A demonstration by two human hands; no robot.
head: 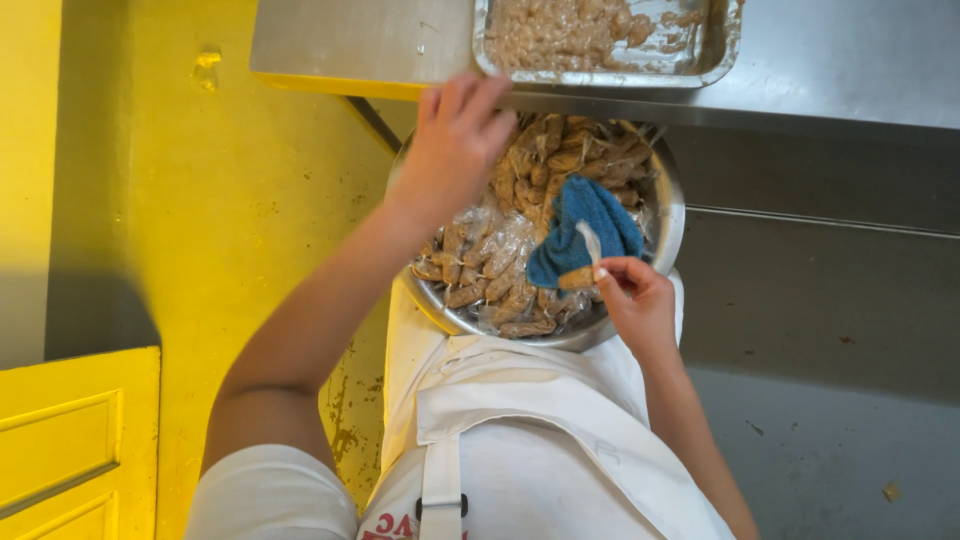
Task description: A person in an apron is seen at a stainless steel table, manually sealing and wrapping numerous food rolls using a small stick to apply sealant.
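- The right hand (635, 300) pinches a small wrapped brown roll (578, 278) between thumb and fingertips, with a twisted tail of clear wrap sticking up from it.
- That roll sits at the near right edge of the round metal bowl (668, 215), which rests against the person's white apron (520, 430).
- The roll's long axis runs roughly left to right, and the wrap tail points up and away, toward the blue cloth (585, 228) lying on the pile.
- The bowl is heaped with wrapped rolls (500, 270) of the same kind, lying every which way.
- The left hand (455, 145) hovers over the far left rim of the bowl, fingers loosely spread and holding nothing that can be seen.
- It points toward the steel table (850, 70), just short of the foil tray (715, 60) of pale minced mixture.
- The tray lies straight ahead of the left hand and is nearer to it than to the right, which is well apart from the tray, down by the apron.
- The two hands are on opposite sides of the bowl, with the pile and cloth between them.
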